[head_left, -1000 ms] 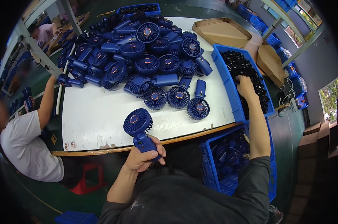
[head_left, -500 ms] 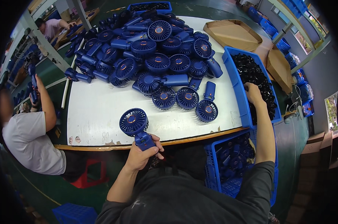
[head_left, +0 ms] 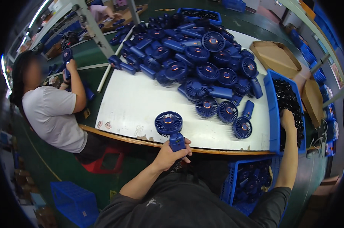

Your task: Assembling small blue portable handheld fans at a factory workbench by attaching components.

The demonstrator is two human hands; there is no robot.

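My left hand (head_left: 173,154) grips the handle of a dark blue handheld fan (head_left: 169,123), its round grille upright above the table's front edge. My right hand (head_left: 287,118) reaches into a blue bin (head_left: 272,125) at the table's right end. Small shiny black parts (head_left: 286,91) fill that bin, and my fingertips are hidden among them. A big heap of the same blue fans (head_left: 196,53) covers the back and middle of the white table (head_left: 130,106). One loose fan (head_left: 242,127) lies nearest the bin.
Below the table's right side stands a blue crate (head_left: 227,186) of more fans. Cardboard trays (head_left: 276,59) lie beyond the bin. At left a co-worker (head_left: 52,114) in a white shirt sits on a red stool (head_left: 107,161), holding a fan. Another blue crate (head_left: 75,203) is on the floor.
My view has swung left, so the table and bin appear farther right. The fan stays in my left hand, and my right hand remains in the bin of black parts.
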